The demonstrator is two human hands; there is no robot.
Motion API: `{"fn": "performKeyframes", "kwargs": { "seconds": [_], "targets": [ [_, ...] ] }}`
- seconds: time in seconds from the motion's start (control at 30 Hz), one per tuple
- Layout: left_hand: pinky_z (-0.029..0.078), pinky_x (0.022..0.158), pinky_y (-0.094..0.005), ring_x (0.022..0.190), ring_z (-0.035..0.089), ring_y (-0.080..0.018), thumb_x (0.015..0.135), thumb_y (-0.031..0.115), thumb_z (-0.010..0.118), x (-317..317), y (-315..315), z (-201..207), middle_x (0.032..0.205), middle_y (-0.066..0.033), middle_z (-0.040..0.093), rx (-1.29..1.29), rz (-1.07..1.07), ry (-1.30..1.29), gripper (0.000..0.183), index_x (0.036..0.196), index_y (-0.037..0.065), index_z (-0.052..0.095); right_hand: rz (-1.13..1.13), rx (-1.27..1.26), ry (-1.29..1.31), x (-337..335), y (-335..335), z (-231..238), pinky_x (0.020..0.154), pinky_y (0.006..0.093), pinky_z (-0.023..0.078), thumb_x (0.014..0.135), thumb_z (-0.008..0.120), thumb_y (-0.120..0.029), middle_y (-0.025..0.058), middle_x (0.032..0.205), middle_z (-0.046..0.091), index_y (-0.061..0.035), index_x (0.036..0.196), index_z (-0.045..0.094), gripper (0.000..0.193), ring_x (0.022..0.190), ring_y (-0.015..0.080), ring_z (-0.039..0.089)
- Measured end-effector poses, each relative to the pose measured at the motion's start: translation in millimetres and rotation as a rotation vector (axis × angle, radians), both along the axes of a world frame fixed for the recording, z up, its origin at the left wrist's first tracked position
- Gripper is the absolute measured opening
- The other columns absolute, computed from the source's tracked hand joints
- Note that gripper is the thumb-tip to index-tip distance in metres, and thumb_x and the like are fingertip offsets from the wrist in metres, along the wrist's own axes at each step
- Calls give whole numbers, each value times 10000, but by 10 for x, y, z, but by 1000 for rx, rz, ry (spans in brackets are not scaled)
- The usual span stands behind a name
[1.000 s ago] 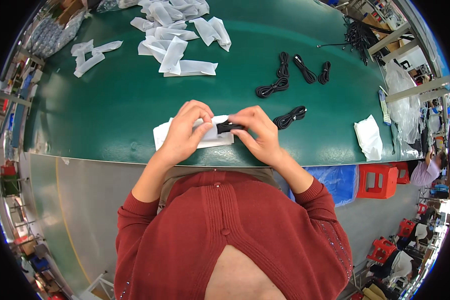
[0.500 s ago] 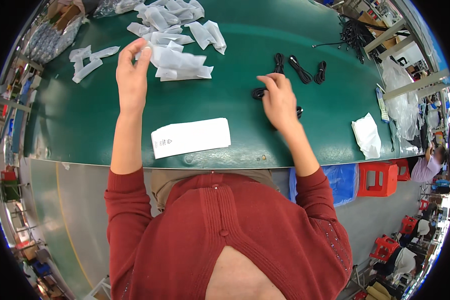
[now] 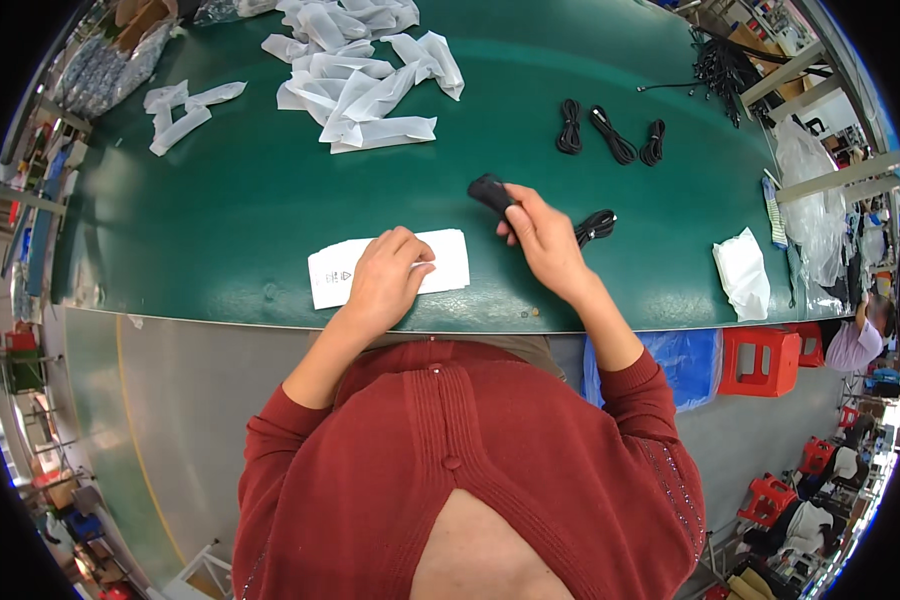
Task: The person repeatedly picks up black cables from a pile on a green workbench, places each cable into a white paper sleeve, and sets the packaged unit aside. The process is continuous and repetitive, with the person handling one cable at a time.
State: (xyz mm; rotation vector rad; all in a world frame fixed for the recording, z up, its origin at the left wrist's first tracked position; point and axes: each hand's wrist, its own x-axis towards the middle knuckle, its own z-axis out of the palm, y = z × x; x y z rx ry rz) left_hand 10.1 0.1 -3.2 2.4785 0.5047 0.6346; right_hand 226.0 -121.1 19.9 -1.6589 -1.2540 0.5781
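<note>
A flat stack of white plastic bags (image 3: pixel 445 252) with small dark print lies close to the table's front edge. On its top rests my left hand (image 3: pixel 385 278), fingers curled and pinching at the uppermost bag. To the right, my right hand (image 3: pixel 542 240) grips a coiled black cable (image 3: pixel 488 193), raised slightly over the green table. Beside that wrist lies another coiled black cable (image 3: pixel 597 228). Farther back are three more black bundles, among them a left one (image 3: pixel 569 128), a middle one (image 3: pixel 613 137) and a right one (image 3: pixel 653 143).
White wrapped packets (image 3: pixel 355 85) are heaped at the far middle, with several more (image 3: pixel 178 118) to the left. A white bag (image 3: pixel 742 275) lies at the right. Loose black cables (image 3: pixel 720 75) hang at the far right edge. A red stool (image 3: pixel 758 362) stands beside the table.
My left hand has dropped a white packet onto the far heap and come back to the bag stack. My right hand has picked up a coiled cable and moved nearer.
</note>
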Motion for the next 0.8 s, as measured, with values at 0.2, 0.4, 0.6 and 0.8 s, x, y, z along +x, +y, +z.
{"fn": "performKeyframes", "kwargs": {
  "seconds": [0.2, 0.4, 0.6, 0.8],
  "targets": [
    [454, 681, -326, 723, 550, -204, 816, 37, 691, 7, -22, -78, 813, -77, 580, -207, 73, -83, 83, 851, 17, 619, 119, -70, 81, -270, -116, 14, 721, 306, 521, 996, 532, -154, 118, 917, 678, -19, 1249, 581, 290, 765, 188, 650],
    [447, 723, -300, 746, 546, -160, 842, 18, 663, -32, 0, -18, 828, -54, 583, -473, 94, -145, 60, 859, 9, 607, 205, 61, -174, -310, -187, -51, 748, 404, 524, 958, 571, -139, 192, 988, 684, -18, 1162, 623, 243, 838, 350, 664],
    [456, 780, -333, 841, 556, -230, 804, 1, 670, -20, -79, 123, 908, -78, 584, -238, -151, -189, 94, 855, 26, 595, 127, -198, -132, -338, -163, -118, 618, 418, 503, 993, 531, -243, 144, 756, 645, -12, 955, 551, 235, 658, 326, 656],
    [454, 794, -387, 890, 541, -298, 756, -9, 673, 51, -182, 254, 921, -95, 577, -47, -200, -204, 123, 817, 33, 574, 52, -471, 537, -426, -111, 66, 604, 346, 496, 1001, 522, -250, 67, 737, 588, -8, 922, 545, 255, 670, 169, 640]
  ]
}}
